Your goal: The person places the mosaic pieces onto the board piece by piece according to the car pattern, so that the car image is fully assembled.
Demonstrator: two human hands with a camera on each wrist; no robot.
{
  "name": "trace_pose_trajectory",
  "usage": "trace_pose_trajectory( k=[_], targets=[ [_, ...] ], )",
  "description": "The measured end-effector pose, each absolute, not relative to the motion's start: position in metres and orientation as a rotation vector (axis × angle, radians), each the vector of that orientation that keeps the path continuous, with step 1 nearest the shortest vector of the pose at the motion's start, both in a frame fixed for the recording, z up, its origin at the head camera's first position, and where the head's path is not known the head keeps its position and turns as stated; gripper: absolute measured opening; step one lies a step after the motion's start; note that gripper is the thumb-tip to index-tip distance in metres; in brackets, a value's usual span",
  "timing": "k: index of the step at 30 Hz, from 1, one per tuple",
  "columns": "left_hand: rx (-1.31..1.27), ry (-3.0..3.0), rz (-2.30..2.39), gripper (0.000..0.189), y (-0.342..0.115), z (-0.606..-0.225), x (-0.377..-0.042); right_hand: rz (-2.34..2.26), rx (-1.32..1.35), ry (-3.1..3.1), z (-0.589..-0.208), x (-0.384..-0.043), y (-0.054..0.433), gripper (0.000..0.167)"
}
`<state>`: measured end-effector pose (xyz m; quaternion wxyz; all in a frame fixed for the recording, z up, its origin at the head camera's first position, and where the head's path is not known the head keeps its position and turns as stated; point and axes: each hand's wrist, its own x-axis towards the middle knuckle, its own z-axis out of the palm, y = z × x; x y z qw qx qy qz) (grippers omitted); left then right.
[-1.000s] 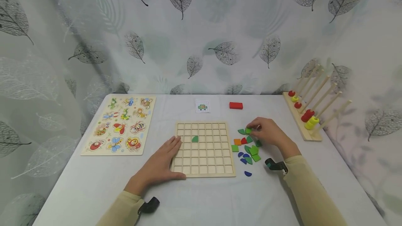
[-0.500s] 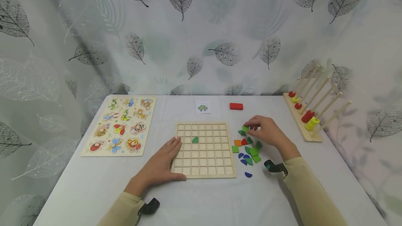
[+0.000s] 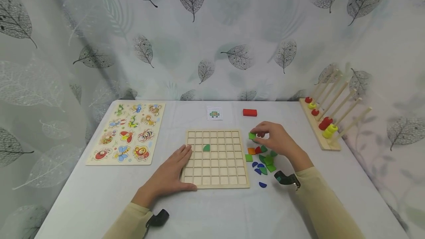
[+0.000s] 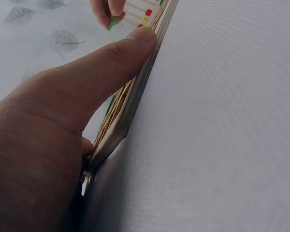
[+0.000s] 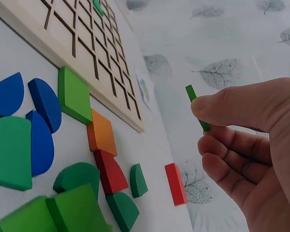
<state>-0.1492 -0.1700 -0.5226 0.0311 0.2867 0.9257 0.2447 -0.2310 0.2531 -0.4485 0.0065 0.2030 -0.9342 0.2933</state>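
Between thumb and fingers my right hand (image 3: 275, 137) pinches a light green square tile (image 3: 252, 136). In the right wrist view that square tile (image 5: 193, 99) is seen nearly edge-on, clear of the table. My left hand (image 3: 170, 170) rests at the left side of the wooden grid board (image 3: 216, 186), its fingers straight along the edge and its thumb at the front left corner. One dark green quarter-circle piece (image 3: 206, 147) lies in a cell of the board. Beside the board's right edge lie loose green, blue, red and orange pieces, among them an orange square (image 5: 102, 133).
A picture card with a turtle (image 3: 214, 113) and a red block (image 3: 249, 112) lie behind the board. At left is an insect peg puzzle (image 3: 126, 134). A wooden peg stand with red and yellow beads (image 3: 327, 126) stands at right.
My right hand has lifted the light green square from among the loose pieces and moved left with it, toward the board's right edge. My left hand has stayed in place.
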Motion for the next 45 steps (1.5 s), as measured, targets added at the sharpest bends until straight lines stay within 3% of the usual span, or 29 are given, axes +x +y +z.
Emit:
trace_pose_trajectory(
  k=[45],
  targets=[
    [0.901, 2.843, 0.820, 0.130, -0.171, -0.522, -0.148, 0.940, 0.832, -2.850, -0.435, -0.233, 0.196, 0.027]
  ],
)
